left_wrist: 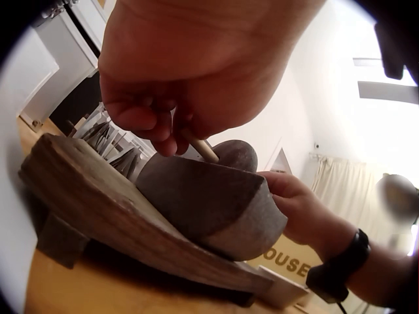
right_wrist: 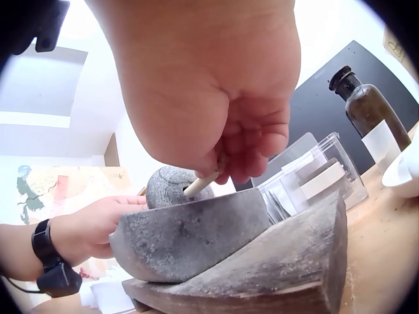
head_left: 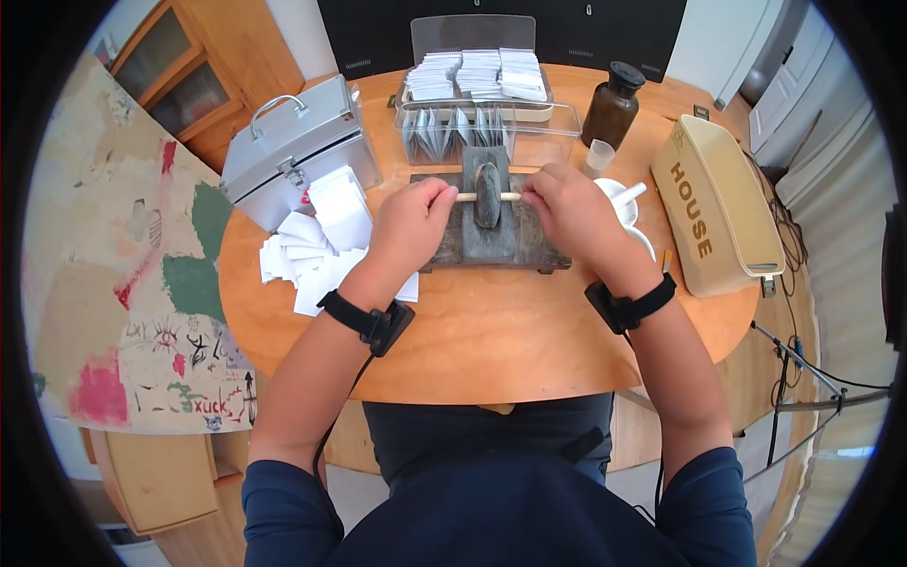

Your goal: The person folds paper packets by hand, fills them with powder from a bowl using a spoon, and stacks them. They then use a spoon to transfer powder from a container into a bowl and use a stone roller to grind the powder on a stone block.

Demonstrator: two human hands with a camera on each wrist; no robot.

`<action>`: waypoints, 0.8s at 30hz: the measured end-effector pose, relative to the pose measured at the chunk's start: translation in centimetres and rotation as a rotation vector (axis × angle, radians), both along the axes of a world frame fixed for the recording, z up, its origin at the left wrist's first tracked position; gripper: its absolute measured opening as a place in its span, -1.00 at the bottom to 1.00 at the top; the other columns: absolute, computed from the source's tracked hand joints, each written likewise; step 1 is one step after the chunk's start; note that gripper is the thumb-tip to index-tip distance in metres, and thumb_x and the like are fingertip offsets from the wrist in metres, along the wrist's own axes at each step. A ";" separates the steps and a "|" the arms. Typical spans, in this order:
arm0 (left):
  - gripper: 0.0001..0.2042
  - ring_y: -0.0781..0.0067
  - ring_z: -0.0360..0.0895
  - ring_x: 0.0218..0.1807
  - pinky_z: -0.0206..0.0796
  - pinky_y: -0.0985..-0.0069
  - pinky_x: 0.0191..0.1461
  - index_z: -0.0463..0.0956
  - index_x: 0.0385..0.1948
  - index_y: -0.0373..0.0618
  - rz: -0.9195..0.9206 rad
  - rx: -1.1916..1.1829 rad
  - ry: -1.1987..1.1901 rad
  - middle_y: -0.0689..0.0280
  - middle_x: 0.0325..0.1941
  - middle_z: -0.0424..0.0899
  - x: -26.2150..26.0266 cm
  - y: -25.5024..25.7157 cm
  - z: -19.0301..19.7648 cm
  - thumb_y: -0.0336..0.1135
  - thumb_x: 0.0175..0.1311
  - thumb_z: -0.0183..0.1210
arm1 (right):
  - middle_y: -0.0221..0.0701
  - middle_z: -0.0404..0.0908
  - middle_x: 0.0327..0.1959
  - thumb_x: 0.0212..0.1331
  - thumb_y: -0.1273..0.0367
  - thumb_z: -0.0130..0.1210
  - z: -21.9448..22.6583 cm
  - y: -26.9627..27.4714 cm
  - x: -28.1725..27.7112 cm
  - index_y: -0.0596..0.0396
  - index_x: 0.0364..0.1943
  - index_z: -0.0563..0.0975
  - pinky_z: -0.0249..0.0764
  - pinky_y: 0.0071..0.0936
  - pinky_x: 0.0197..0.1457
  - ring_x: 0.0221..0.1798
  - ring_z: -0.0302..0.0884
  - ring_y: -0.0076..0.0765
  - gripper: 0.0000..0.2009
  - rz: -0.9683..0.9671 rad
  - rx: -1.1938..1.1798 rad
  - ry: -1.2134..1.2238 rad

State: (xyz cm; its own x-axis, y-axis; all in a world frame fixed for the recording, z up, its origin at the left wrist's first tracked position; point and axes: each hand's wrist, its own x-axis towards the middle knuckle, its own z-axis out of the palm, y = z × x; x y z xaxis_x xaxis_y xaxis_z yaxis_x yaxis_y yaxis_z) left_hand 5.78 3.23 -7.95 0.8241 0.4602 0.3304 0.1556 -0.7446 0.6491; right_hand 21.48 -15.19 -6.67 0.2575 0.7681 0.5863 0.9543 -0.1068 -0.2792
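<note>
A grey stone grinding wheel (head_left: 487, 197) stands upright in a long stone trough (head_left: 487, 250), which sits on a dark wooden base (head_left: 439, 248). Through the wheel's middle runs a pale wooden rod (right_wrist: 201, 186). My left hand (head_left: 413, 222) grips its left end, thumb and fingers curled round it. The other end is in my right hand (head_left: 578, 215), held the same way. From the left wrist view, the trough's side (left_wrist: 203, 203) hides the wheel's lower part. The inside of the trough is mostly hidden behind the wheel.
Left of the base lie white paper slips (head_left: 321, 246) beside a silver metal case (head_left: 302, 151). Behind stand clear boxes (head_left: 543, 118) of papers. To the right are a brown bottle (head_left: 614, 109), a small plastic cup (head_left: 598, 156), white bowls (head_left: 619, 194) and a beige bin (head_left: 713, 208).
</note>
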 end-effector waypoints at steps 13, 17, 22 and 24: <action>-0.61 -0.04 0.52 -0.38 0.30 0.19 -0.26 0.48 -0.41 -0.25 0.068 0.133 0.050 0.02 -0.51 0.54 1.1 0.7 -1.0 -0.09 0.47 -0.10 | -0.13 0.59 -0.40 0.34 0.28 -0.02 -0.3 1.2 0.2 0.17 -0.40 0.52 0.47 -0.08 -0.23 -0.27 0.56 0.08 -0.75 -0.165 -0.212 0.088; -0.59 -0.01 0.48 -0.40 0.29 0.22 -0.26 0.45 -0.45 -0.27 0.045 0.011 0.193 0.04 -0.53 0.51 0.3 0.0 0.1 -0.08 0.47 -0.11 | -0.09 0.61 -0.38 0.35 0.28 -0.04 -0.2 0.2 -0.8 0.17 -0.37 0.53 0.47 -0.06 -0.21 -0.27 0.57 0.11 -0.74 -0.122 -0.225 0.095; -0.60 -0.20 0.52 -0.26 0.32 0.05 -0.17 0.49 -0.41 -0.24 0.098 -0.054 0.153 -0.07 -0.42 0.58 2.4 1.0 -0.2 -0.07 0.46 -0.13 | -0.07 0.63 -0.36 0.36 0.27 -0.06 -0.2 2.2 0.4 0.17 -0.37 0.54 0.48 -0.04 -0.21 -0.27 0.58 0.13 -0.72 -0.222 -0.195 0.130; -0.57 0.02 0.44 -0.45 0.26 0.21 -0.28 0.42 -0.48 -0.27 0.077 0.036 0.152 0.05 -0.56 0.47 2.0 1.3 -1.1 -0.05 0.47 -0.13 | -0.07 0.63 -0.36 0.37 0.27 -0.06 0.2 1.4 -0.1 0.17 -0.37 0.55 0.48 -0.04 -0.21 -0.27 0.59 0.12 -0.72 -0.216 -0.271 0.155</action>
